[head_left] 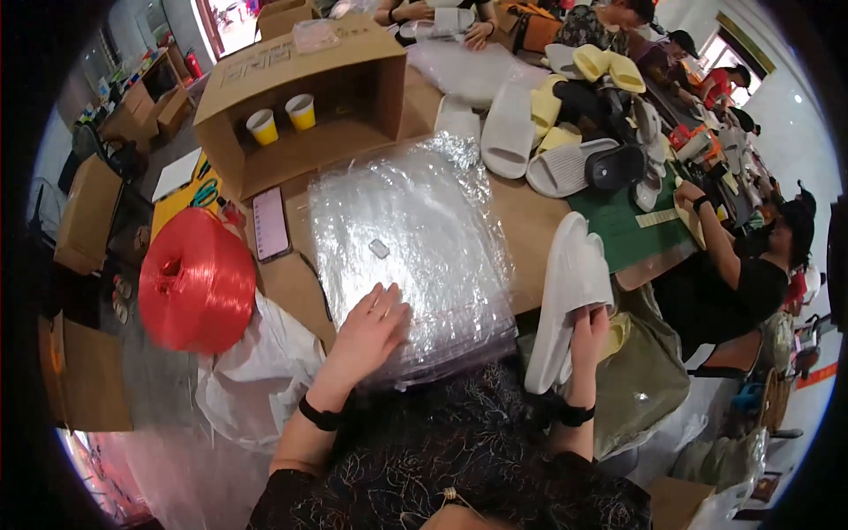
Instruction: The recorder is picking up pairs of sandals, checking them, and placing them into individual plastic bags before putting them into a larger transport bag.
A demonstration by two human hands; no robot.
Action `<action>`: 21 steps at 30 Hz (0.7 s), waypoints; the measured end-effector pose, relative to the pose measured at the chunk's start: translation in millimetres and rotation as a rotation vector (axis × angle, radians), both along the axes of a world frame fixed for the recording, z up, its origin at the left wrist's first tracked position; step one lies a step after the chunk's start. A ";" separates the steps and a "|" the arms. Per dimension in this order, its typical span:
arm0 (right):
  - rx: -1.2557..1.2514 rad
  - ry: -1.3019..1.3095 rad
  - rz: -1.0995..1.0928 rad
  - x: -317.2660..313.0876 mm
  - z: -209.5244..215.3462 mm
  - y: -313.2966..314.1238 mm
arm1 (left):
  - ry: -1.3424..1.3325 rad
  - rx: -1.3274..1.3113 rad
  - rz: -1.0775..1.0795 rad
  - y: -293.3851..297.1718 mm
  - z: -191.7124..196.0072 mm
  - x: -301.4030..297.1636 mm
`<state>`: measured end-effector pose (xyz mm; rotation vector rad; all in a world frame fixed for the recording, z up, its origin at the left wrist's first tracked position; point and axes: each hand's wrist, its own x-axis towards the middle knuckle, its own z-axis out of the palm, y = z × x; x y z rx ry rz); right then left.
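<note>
My left hand [373, 327] lies with fingers stretched out on a stack of clear plastic bags [415, 238], near its front edge. A small pale rectangular piece [379, 248] rests on the bags just beyond my fingertips. At the right, my right hand [590, 340] grips a pair of white slide sandals [565, 287], held on end beside the table edge. The fingers reach in under the strap, so their tips are partly hidden.
Left of the bags are a phone [271, 223], a big red twine roll [197, 281] and scissors [204, 193]. Behind stands an open cardboard box [305, 159] with two paper cups. White, yellow and black slides [570, 168] pile up at the right. Other people work beyond.
</note>
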<state>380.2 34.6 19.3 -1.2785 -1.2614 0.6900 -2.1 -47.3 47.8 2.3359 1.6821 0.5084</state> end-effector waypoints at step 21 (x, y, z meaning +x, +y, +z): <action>0.061 -0.381 0.345 -34.5 59.2 -16.9 | -0.513 -0.152 0.411 44.6 -8.7 6.1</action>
